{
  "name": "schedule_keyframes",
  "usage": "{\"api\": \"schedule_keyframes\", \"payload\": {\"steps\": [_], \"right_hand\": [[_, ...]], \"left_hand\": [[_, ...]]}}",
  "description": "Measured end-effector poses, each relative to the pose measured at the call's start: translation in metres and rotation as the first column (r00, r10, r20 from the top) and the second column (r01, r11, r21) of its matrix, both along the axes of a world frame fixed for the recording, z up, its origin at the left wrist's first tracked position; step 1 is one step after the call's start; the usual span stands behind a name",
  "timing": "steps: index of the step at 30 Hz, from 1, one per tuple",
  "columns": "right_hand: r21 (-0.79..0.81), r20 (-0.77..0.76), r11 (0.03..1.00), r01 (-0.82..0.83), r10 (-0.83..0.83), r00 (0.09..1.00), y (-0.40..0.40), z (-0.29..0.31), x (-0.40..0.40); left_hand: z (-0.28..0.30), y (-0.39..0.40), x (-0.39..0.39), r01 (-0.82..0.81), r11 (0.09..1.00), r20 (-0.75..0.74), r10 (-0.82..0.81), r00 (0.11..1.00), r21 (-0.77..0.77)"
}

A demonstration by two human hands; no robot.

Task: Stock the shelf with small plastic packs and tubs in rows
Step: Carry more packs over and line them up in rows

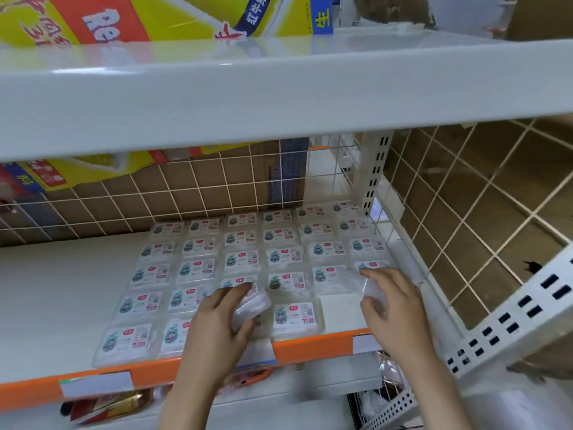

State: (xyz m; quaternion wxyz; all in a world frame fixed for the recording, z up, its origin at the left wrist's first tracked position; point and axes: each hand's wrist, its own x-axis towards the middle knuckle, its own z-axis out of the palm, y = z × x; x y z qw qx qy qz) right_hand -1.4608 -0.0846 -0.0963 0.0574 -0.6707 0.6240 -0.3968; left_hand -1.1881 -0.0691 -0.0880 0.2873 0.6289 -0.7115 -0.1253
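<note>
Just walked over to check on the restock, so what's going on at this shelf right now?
A person is filling the white shelf with small clear labelled packs, laid flat in rows toward its right end. The left hand grips one clear pack over the front of the grid, and the right hand holds another near the right front corner. The left part of the shelf holds no packs yet. The front edge carries an orange price strip.
</note>
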Motion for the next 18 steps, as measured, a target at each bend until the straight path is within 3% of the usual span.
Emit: {"api": "schedule_keyframes", "payload": {"steps": [9, 18], "right_hand": [[-0.013, -0.159, 0.982, 0.186, -0.186, 0.97, 0.009, -0.01, -0.018], [0.132, -0.199, 0.984, 0.117, -0.089, 0.976, 0.02, -0.036, -0.019]], "left_hand": [[0.002, -0.021, -0.011, 0.08, 0.995, 0.005, -0.08, 0.997, -0.059], [-0.007, -0.025, -0.016, 0.135, 0.988, 0.021, -0.134, 0.991, -0.076]]}}
